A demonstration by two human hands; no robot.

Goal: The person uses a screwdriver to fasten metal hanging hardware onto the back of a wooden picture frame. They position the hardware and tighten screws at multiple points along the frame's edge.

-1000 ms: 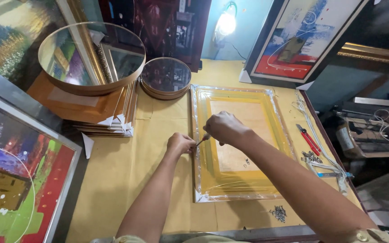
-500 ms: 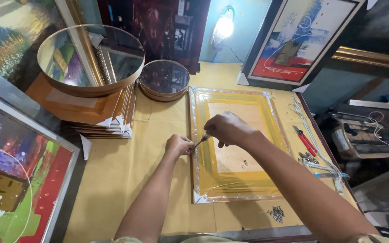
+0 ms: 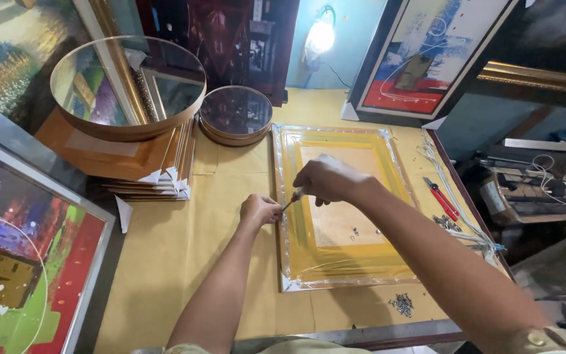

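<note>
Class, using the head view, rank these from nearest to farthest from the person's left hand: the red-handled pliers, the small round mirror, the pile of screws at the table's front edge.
Measured from the left hand:
1. Small round mirror, behind the hand, toward the wall.
2. Pile of screws, front right, near the table edge.
3. Red-handled pliers, far right, beyond the wrapped frame.

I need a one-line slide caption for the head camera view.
Right hand works a small tool at the left edge of a plastic-wrapped yellow frame; left hand steadies beside it.

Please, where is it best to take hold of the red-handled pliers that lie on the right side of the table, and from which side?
Probably by the two red handles of the pliers, coming from above. They lie flat on the yellow table, pointing toward the near right, with bare space around them, so a grip across both handles looks easiest.
</note>
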